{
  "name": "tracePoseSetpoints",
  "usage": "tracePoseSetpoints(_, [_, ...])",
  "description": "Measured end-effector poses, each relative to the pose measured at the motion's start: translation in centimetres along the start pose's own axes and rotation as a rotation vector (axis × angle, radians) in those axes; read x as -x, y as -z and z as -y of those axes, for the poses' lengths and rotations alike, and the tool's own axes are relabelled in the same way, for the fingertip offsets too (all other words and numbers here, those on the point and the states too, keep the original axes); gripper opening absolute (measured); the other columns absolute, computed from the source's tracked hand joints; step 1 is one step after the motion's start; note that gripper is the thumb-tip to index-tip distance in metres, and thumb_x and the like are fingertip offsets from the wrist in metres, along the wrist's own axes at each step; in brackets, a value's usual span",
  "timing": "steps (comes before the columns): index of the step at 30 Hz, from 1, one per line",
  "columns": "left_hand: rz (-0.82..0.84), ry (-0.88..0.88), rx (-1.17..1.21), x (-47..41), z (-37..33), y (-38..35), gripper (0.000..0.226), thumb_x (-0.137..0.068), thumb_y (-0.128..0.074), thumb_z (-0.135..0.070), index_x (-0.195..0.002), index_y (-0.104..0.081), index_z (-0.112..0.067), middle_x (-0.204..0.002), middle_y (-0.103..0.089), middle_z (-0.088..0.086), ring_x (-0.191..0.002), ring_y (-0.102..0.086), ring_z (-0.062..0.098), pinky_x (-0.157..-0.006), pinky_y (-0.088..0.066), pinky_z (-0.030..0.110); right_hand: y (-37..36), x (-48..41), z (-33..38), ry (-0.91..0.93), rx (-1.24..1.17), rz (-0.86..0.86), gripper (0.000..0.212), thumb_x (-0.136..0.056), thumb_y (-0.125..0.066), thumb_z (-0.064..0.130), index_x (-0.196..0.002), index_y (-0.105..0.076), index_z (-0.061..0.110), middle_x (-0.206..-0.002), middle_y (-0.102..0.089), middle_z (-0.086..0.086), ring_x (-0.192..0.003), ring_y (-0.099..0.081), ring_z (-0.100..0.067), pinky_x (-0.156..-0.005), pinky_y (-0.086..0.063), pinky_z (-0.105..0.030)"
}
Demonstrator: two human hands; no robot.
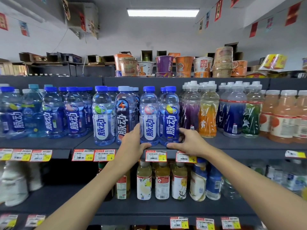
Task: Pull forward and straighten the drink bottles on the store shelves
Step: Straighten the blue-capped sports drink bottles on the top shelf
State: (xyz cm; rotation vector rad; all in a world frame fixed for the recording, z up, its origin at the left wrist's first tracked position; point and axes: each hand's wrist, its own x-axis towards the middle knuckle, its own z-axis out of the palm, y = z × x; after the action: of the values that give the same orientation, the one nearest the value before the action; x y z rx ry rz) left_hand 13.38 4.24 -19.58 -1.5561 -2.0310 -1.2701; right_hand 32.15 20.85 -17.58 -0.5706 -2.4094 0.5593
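Gripped the white-labelled bottle [148, 120] low on its left flank with the left hand [132, 143], fingers curled behind it and thumb laid across the front of its base. Gripped the blue-labelled bottle [169, 117], just beside the first and seemingly touching it, with the right hand [188, 141], fingers curled round its right side and thumb along its foot. Found both upright, blue caps on, at the front lip of the middle shelf [232, 145], right above two red-and-yellow price tags [156, 156]. Saw a dark-labelled bottle [123, 117] just to the left, partly behind the left hand, and a purple drink [191, 113] and an orange drink [208, 113] to the right. Noted noodle cups [166, 65] on the shelf above and pale yellow bottles [162, 180] on the one below.
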Motion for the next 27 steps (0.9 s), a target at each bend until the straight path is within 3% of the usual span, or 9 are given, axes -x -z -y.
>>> tracePoseSetpoints(2, [-0.005, 0.018, -0.005, 0.1, -0.1, -0.1, 0.078, -0.077, -0.086, -0.024, -0.140, -0.041, -0.019, -0.123, -0.068, 0.002, -0.106, -0.066, 0.015, -0.079, -0.040, 0.012, -0.2, 0.0, -0.3, 0.001, -0.016, -0.004, 0.063, -0.068, -0.078, 0.066, -0.119, -0.059, 0.032, -0.086, -0.068, 0.015, -0.075, -0.059, 0.011, -0.058, -0.041, -0.010])
tracePoseSetpoints(5, [-0.028, 0.029, -0.001, 0.3, -0.2, -0.2, 0.080, -0.076, -0.087, -0.021, -0.141, -0.041, -0.022, -0.126, -0.067, -0.001, -0.111, -0.064, 0.013, -0.084, -0.039, 0.013, -0.4, -0.2, -0.4, 0.007, -0.029, -0.023, 0.062, -0.067, -0.079, 0.066, -0.116, -0.060, 0.033, -0.078, -0.065, 0.019, -0.073, -0.058, 0.013, -0.056, -0.039, -0.005])
tracePoseSetpoints(8, [-0.059, 0.044, -0.003, 0.4, -0.5, -0.2, 0.085, -0.076, -0.087, -0.020, -0.146, -0.039, -0.018, -0.129, -0.065, -0.001, -0.115, -0.061, 0.013, -0.090, -0.041, 0.018, -0.4, -0.4, -0.5, 0.006, -0.083, -0.024, 0.058, -0.067, -0.081, 0.062, -0.113, -0.059, 0.034, -0.073, -0.061, 0.038, -0.072, -0.057, 0.018, -0.056, -0.038, -0.002])
tracePoseSetpoints(11, [-0.064, 0.085, 0.007, 0.8, -1.1, -0.2, 0.087, -0.076, -0.087, -0.018, -0.148, -0.038, -0.014, -0.131, -0.064, 0.002, -0.110, -0.055, 0.003, -0.092, -0.041, 0.019, -0.4, -0.4, -0.7, 0.013, -0.114, -0.010, 0.055, -0.070, -0.082, 0.058, -0.113, -0.056, 0.035, -0.073, -0.052, 0.051, -0.071, -0.056, 0.021, -0.057, -0.038, -0.001])
tracePoseSetpoints(13, [-0.060, 0.115, 0.022, 0.8, -1.4, 0.0, 0.089, -0.075, -0.087, -0.016, -0.149, -0.037, -0.012, -0.132, -0.063, 0.004, -0.110, -0.052, 0.002, -0.095, -0.042, 0.021, -0.4, -0.3, -0.7, 0.019, -0.118, -0.017, 0.054, -0.070, -0.082, 0.057, -0.112, -0.057, 0.034, -0.074, -0.053, 0.049, -0.072, -0.055, 0.022, -0.058, -0.038, 0.000])
tracePoseSetpoints(17, [-0.053, 0.141, 0.007, 0.9, -1.8, 0.3, 0.089, -0.077, -0.086, -0.016, -0.150, -0.036, -0.010, -0.133, -0.062, 0.006, -0.121, -0.057, 0.016, -0.100, -0.043, 0.026, -0.3, -0.3, -0.6, 0.024, -0.106, -0.027, 0.056, -0.070, -0.080, 0.060, -0.114, -0.059, 0.032, -0.072, -0.059, 0.026, -0.073, -0.054, 0.023, -0.058, -0.038, 0.000])
tracePoseSetpoints(22, [-0.055, 0.113, -0.079, 1.2, -2.4, 0.8, 0.087, -0.077, -0.086, -0.023, -0.148, -0.038, -0.011, -0.132, -0.061, 0.005, -0.122, -0.057, 0.020, -0.104, -0.046, 0.034, -0.2, -0.2, -0.6, 0.035, -0.078, -0.007, 0.060, -0.071, -0.080, 0.060, -0.119, -0.059, 0.029, -0.080, -0.059, 0.024, -0.075, -0.054, 0.024, -0.059, -0.038, 0.001])
tracePoseSetpoints(24, [-0.102, 0.054, -0.156, 1.3, -3.1, 1.0, 0.084, -0.076, -0.086, -0.026, -0.144, -0.039, -0.012, -0.128, -0.054, 0.003, -0.119, -0.053, 0.020, -0.102, -0.046, 0.036, 0.2, -0.1, -0.5, 0.054, -0.062, 0.014, 0.065, -0.071, -0.080, 0.061, -0.123, -0.058, 0.028, -0.085, -0.061, 0.025, -0.077, -0.056, 0.022, -0.059, -0.039, 0.000])
tracePoseSetpoints(27, [-0.212, -0.151, -0.255, 1.0, -5.5, 0.4, 0.075, -0.075, -0.085, -0.024, -0.135, -0.043, -0.011, -0.124, -0.044, 0.002, -0.119, -0.045, 0.019, -0.100, -0.040, 0.028, 1.6, 0.2, -0.7, 0.070, -0.027, -0.020, 0.074, -0.074, -0.077, 0.063, -0.134, -0.051, 0.027, -0.103, -0.063, 0.019, -0.086, -0.060, 0.004, -0.067, -0.045, -0.009])
